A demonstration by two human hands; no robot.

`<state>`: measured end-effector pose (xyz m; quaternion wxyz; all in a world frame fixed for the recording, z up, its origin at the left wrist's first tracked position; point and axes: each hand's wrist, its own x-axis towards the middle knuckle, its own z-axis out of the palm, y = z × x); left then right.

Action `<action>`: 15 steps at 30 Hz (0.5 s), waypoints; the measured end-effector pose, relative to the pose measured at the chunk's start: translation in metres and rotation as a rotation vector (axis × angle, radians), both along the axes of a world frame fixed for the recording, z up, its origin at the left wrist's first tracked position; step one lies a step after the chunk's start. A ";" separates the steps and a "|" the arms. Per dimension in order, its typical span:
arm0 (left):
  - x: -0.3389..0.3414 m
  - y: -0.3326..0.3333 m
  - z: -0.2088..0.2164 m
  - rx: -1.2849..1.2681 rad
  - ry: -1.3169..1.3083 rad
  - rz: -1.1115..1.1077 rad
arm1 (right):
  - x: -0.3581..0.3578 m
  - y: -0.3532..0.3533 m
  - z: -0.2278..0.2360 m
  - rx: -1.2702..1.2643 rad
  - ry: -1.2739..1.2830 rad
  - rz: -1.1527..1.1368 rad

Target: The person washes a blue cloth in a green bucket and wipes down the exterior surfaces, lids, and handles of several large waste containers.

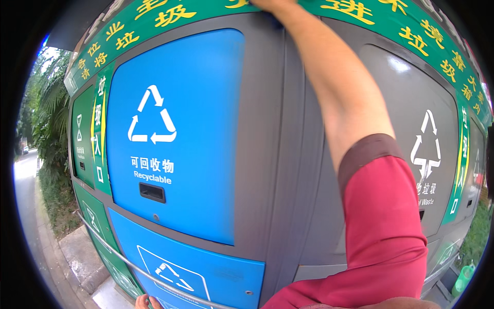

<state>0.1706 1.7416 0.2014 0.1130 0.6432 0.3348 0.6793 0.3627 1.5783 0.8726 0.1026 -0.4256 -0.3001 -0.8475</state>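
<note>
My right arm, in a red short sleeve with a dark cuff, stretches up across the waste bin cabinet. At the upper edge of the view my right hand (pixel 274 4) is closed on a dark blue, cloth-like thing (pixel 272 20), pressed against the green banner (pixel 206 15) along the cabinet's top. The hand is partly cut off by the frame. Low down, only the fingertips of my left hand (pixel 148 302) show, slightly apart and seemingly holding nothing, near the metal rail (pixel 149 275). Facing me is a blue recycling door (pixel 200 103) with a white triangle of arrows and a dark recessed handle (pixel 153 192).
A grey waste door (pixel 406 87) stands to the right, partly behind my arm. At the left are a green door (pixel 82 118), shrubs (pixel 54 180) and a paved road (pixel 28 206). A light green container (pixel 463 279) sits at the lower right beside grass.
</note>
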 end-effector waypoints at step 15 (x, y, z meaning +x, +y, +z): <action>0.012 0.067 -0.005 -0.275 0.077 -0.076 | 0.078 -0.289 0.068 0.990 0.183 0.225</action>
